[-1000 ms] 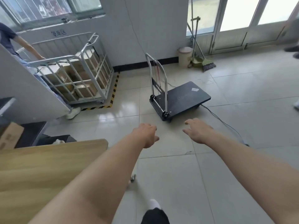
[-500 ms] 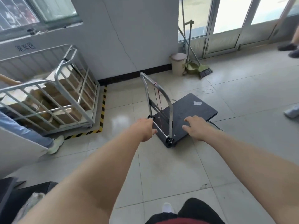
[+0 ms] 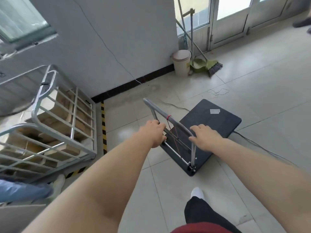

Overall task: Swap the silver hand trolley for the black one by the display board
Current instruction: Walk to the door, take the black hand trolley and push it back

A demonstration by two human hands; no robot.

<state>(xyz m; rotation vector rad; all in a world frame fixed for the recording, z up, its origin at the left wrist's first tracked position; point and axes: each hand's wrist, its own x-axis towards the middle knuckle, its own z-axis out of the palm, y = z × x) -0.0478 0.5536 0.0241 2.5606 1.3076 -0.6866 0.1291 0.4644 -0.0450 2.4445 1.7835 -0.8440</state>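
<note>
The black platform trolley (image 3: pixel 212 121) stands on the tiled floor just ahead of me, its silver handle (image 3: pixel 176 123) upright with a red string tied to it. My left hand (image 3: pixel 154 134) is curled on the handle's left side. My right hand (image 3: pixel 205 138) rests over the handle's right corner with its fingers apart. A silver cage trolley (image 3: pixel 50 105) loaded with cardboard boxes stands to the left against the wall.
A beige bin (image 3: pixel 181 63) and a green broom with dustpan (image 3: pixel 209 65) stand by the glass doors (image 3: pixel 228 21). A thin cable (image 3: pixel 269 149) runs across the floor right of the trolley. Yellow-black tape (image 3: pixel 103 125) edges the cage trolley's bay. Another person's leg and shoe (image 3: pixel 55 184) are at lower left.
I have walked up to the black trolley. Both hands moved forward from mid-air and now reach its handle. The wooden table at lower left has left the view.
</note>
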